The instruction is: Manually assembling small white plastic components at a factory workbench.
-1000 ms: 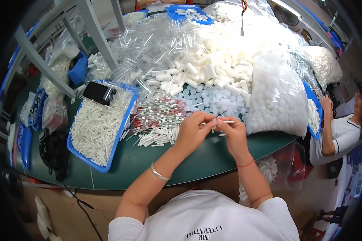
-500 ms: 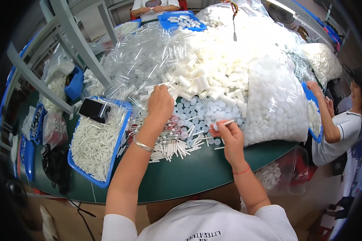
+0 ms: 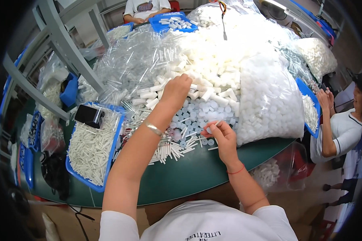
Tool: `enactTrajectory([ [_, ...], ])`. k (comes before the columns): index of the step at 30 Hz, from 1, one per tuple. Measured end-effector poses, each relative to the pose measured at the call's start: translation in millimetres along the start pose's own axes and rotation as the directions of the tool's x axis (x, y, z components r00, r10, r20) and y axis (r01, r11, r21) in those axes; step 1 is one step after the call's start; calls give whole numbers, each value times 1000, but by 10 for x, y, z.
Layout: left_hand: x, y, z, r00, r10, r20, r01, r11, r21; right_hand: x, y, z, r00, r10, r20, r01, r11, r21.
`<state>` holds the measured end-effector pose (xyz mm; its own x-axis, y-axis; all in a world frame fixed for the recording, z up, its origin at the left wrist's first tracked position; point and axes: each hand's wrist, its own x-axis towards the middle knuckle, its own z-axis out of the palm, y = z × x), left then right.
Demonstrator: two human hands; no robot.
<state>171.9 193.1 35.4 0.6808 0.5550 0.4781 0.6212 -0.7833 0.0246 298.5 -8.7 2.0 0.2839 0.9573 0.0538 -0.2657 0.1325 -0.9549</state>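
My left hand (image 3: 176,93) reaches over the near edge of a heap of thick white foam-like cylinders (image 3: 207,94), fingers bent together and pointing down. Beside its fingertips shows a short whitish piece with a clear sheen; what the fingers grip is mostly hidden. Lower and to the right, my right hand (image 3: 224,140) pinches a thin white stick (image 3: 217,123) between thumb and fingers, with a small translucent disc at the stick's end. Loose translucent discs (image 3: 205,107) lie between the two hands. Thin white sticks (image 3: 171,150) are spread below my left wrist.
At left, a blue tray (image 3: 118,132) holds white sticks and a black box (image 3: 89,115). Clear plastic tubes (image 3: 136,56) pile up behind. A bulging bag of discs (image 3: 269,104) stands at right. Grey metal posts (image 3: 74,44) rise at left. Co-workers sit opposite and at right.
My left hand has moved right, from beside the clear tubes to over the white cylinders. My right hand keeps its stick and shifts slightly left and down. The whole view has shifted slightly.
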Motion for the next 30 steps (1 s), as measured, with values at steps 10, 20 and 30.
enactTrajectory([
  [10,-1295,689,-610,765,-426,484,507,-66,-859,-102,0,78,986,-123,117,146,966,-213],
  [20,-1798,1045,-747,740,-276,614,430,-508,-746,-383,-235,338,869,-323,374,455,817,-353],
  [30,-1969,1206,-735,700,-437,565,423,-384,-821,-623,-120,374,901,-317,298,431,744,-511],
])
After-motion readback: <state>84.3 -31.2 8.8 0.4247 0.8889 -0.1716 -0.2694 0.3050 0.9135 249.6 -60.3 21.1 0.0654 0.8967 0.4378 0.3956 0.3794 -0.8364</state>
